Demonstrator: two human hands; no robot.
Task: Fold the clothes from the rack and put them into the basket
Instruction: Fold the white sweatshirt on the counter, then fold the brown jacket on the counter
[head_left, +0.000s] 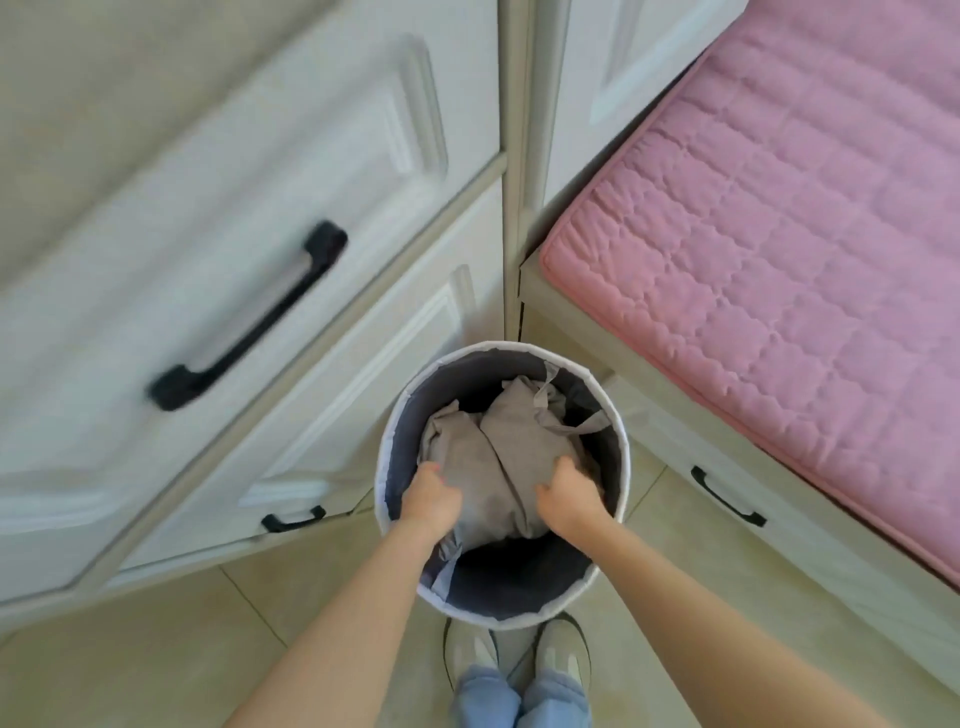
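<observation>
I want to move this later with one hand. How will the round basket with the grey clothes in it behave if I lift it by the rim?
The basket looks like soft fabric, so its rim would probably sag or fold where gripped. With only the grey clothes inside, it is likely light. Its tall, narrow shape may tip if pushed high up.

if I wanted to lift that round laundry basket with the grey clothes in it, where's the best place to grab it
Probably at the white top rim, left and right sides, one grip each, coming from above. The round white fabric basket stands upright on the floor and no handles show. Both the left hand and right hand already reach inside, on the folded grey garment.
</observation>
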